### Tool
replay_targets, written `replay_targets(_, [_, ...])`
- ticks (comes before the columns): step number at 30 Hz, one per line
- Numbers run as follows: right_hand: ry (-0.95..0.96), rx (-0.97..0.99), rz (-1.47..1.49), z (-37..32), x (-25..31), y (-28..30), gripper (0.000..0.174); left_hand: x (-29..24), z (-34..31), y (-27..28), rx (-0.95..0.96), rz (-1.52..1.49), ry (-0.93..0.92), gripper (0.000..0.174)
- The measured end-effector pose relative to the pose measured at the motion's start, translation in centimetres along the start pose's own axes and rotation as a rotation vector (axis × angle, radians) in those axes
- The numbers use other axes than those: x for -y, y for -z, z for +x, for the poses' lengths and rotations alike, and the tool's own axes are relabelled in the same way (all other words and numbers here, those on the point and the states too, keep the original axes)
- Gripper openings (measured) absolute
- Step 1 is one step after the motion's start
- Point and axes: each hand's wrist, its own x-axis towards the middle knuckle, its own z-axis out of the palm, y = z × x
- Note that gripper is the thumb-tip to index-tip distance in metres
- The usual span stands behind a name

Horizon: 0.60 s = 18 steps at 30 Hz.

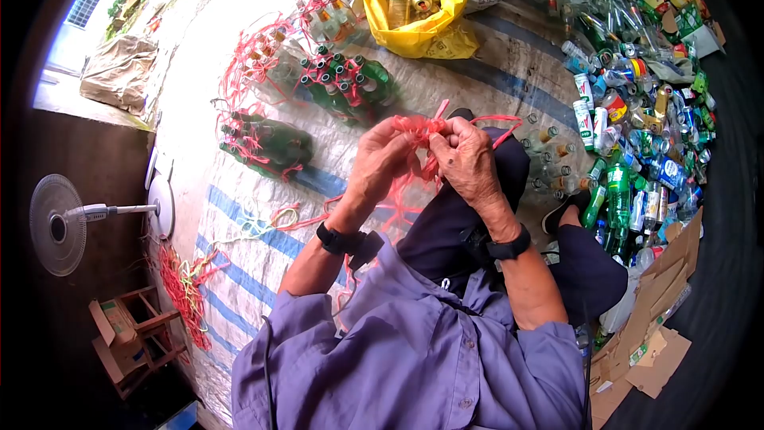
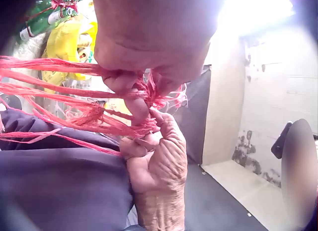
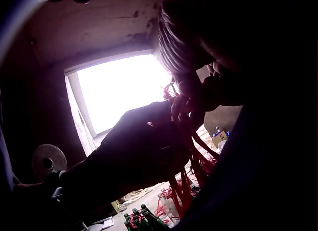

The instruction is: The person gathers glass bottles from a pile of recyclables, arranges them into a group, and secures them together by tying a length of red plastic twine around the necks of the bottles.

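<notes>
Striped sheet (image 1: 255, 279) across the floor, with bound green bottles (image 1: 342, 99) ahead. Above the dark trousers (image 1: 446, 247), red twine (image 2: 54, 65), gathered between left hand (image 1: 379, 161) and right hand (image 1: 468, 162) and pinched by both at one tangled cluster. Possible slackening of that cluster from uneven pull or too early a release; possible snarling, too, from so many long strands side by side, each easily caught on the next. To the eye, pinkish red, flat and fibrous, fairly straight along the lengths, frayed into wispy ends.
</notes>
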Motion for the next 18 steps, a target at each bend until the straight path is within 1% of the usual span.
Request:
replay_targets(3, [0.042,-0.017,-0.075,-0.1,0.1,0.1,0.011,0.2,0.2,0.0,0.003,-0.038,-0.029,0.021])
replay_targets(4, [0.042,-0.017,-0.074,-0.1,0.2,0.2,0.011,0.2,0.4,-0.3,-0.05,-0.077,-0.036,0.021])
replay_targets(5, [0.014,-0.004,-0.077,0.0,0.4,0.3,0.012,0.2,0.5,-0.4,-0.104,-0.115,-0.042,0.02])
replay_targets(7, [-0.014,0.008,-0.081,0.0,0.4,0.4,0.012,0.2,0.7,-0.4,-0.103,-0.148,-0.033,0.02])
replay_targets(8, [-0.025,0.003,-0.01,0.0,0.4,0.4,0.013,0.2,0.8,-0.4,-0.102,-0.18,-0.025,0.02])
replay_targets(9, [-0.036,-0.001,0.061,0.0,0.3,0.3,0.014,0.1,0.8,-0.4,-0.102,-0.18,-0.025,0.02])
replay_targets(11, [-0.021,-0.002,0.037,0.1,0.3,0.6,0.014,-0.2,0.8,-0.4,-0.114,-0.112,0.014,0.02])
replay_targets(13, [-0.006,-0.003,0.013,0.2,0.6,0.7,0.015,0.0,1.0,-0.4,-0.139,-0.121,0.02,0.02])
replay_targets(15, [-0.069,0.011,0.099,0.2,1.1,1.0,0.015,0.1,1.1,-0.3,-0.164,-0.131,0.026,0.02])
replay_targets(18, [-0.093,0.049,0.097,0.4,1.1,1.3,0.015,0.0,1.1,0.2,-0.17,-0.112,0.027,0.021])
